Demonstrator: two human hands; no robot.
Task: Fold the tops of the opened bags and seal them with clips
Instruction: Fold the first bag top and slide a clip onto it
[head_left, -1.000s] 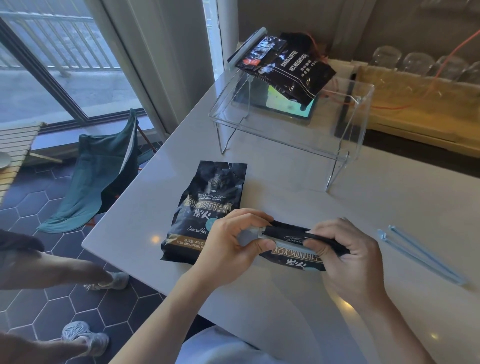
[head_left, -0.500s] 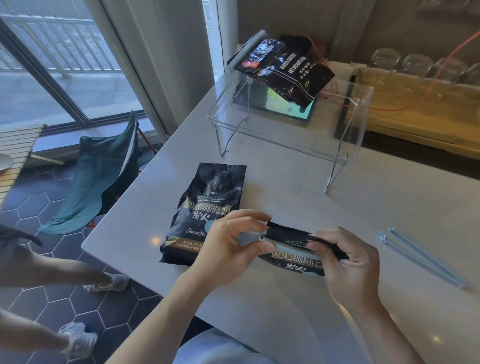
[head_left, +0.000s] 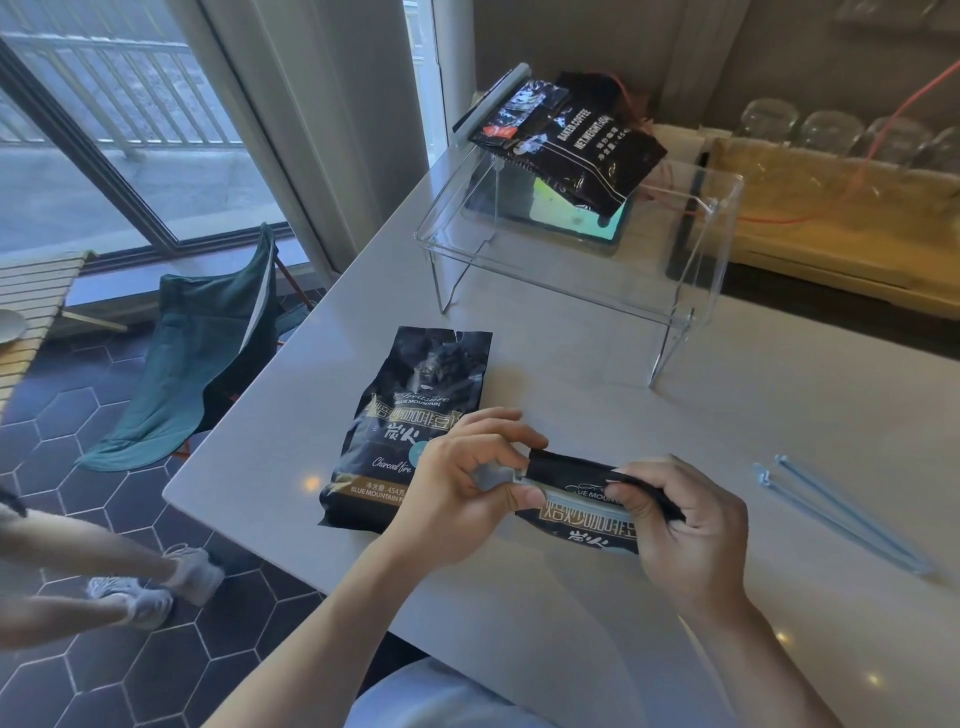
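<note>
On a pale grey worktop (head_left: 597, 364) by the big window, everything's laid out in bright daylight. Dark hexagon tiles cover the floor (head_left: 78, 431) on the left, where a green folding chair (head_left: 208, 343) sits, and another person's legs in pale trainers (head_left: 156, 587) stand close to the worktop's edge. At the far end, a clear acrylic stand (head_left: 691, 244) carries a black coffee bag (head_left: 582, 150) lying tilted on top, a grey clip (head_left: 491, 101) along its upper end. Upturned glasses (head_left: 826, 130) line the wall beyond.

Nearer in, a second coffee bag (head_left: 415, 415) lies flat, its torn top edge facing the stand, unclipped. Just right of it, the bag in work (head_left: 587, 504): black, gold lettering, its top folded over into a thick band. A pale blue clip (head_left: 582, 498) runs along just under that fold. The left hand (head_left: 457, 493) is closed on the clip's left end, thumb pressing underneath. The right hand (head_left: 685, 525) pinches the folded top at its right end, fingers curled over it. Well apart on the right, a spare blue clip (head_left: 836, 512) lies open on the worktop.
</note>
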